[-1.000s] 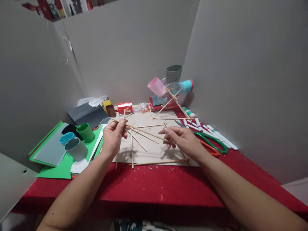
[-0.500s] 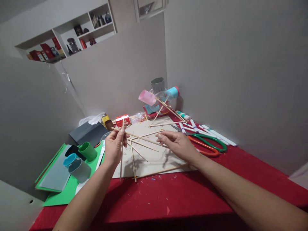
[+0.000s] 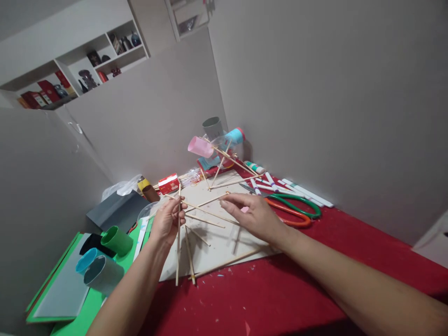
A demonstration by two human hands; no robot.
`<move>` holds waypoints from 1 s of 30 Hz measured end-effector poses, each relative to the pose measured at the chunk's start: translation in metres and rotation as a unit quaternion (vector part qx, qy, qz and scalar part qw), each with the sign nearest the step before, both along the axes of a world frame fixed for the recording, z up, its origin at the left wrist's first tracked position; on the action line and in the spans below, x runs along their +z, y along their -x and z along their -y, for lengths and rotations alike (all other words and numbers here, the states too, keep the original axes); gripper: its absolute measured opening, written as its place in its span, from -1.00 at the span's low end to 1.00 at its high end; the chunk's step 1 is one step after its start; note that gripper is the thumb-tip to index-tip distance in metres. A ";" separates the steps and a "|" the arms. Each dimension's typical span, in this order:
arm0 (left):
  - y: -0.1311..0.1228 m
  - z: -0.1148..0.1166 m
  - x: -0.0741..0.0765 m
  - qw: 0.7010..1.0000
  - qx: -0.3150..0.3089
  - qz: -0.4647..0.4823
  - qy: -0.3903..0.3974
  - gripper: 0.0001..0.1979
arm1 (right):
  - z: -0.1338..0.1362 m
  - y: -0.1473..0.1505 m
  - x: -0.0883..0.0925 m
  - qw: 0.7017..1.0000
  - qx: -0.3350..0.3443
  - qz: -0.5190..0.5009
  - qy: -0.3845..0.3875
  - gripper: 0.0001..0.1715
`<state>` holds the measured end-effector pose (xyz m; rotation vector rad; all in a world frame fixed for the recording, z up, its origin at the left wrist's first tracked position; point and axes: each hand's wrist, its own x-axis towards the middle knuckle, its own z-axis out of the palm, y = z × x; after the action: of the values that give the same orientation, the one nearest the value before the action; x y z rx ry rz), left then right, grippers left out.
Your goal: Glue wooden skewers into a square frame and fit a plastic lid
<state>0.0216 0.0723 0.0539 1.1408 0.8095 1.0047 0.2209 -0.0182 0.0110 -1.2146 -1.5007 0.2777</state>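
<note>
The bench [image 3: 280,298] is red, flecked with pale scraps; the board [image 3: 224,242] on it is pale beige, its sticks [image 3: 178,252] light wood; right of the board, scissors [image 3: 297,210] with green and orange handles; left of it, a green cup [image 3: 117,241], blue cup [image 3: 87,260] and grey cup [image 3: 101,275] on bright green paper [image 3: 80,312]; behind the board, a pink cup [image 3: 200,146].

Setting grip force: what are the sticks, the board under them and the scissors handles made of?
Sticks in the left hand: thin, pale, matte, likely bamboo or wood. Board: flat beige, matte, probably cardboard or thin plywood. Scissors handles: green and orange, glossy, likely plastic.
</note>
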 end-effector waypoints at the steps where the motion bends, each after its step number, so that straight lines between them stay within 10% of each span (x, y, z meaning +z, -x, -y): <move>1: -0.002 -0.001 -0.001 1.000 -0.008 -0.002 0.007 -0.64 | 0.000 0.001 0.000 1.000 0.000 0.015 -0.004 -0.69; 15: -0.034 -0.012 0.001 0.996 -0.087 -0.023 0.027 -0.67 | 0.002 -0.010 0.011 0.999 0.013 0.030 -0.002 -0.67; 30: -0.060 -0.052 0.022 0.979 0.016 0.016 -0.201 -0.77 | -0.008 -0.025 0.001 0.980 -0.118 -0.159 0.003 -0.61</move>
<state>0.0815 0.1248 0.0758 1.4535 0.6128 1.2469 0.2455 -0.0100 0.0121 -1.2737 -1.0707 0.3005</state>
